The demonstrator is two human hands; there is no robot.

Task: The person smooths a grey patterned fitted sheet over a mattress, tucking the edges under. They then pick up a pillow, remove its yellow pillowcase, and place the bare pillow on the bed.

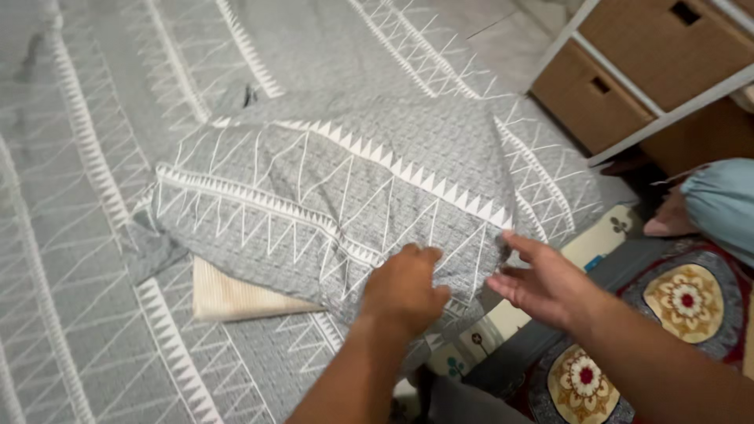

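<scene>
now the left hand is curled and pinches the near edge of the pillowcase, while the right hand is spread open just beside its corner. under them is a bed with a grey sheet with white triangle lines. the pillowcase has this same pattern, and a beige pillow shows out below it. at the right stands a white shelf with brown drawers, and a floral rug lies on the floor.

Drawer shelf blocking right side
</scene>
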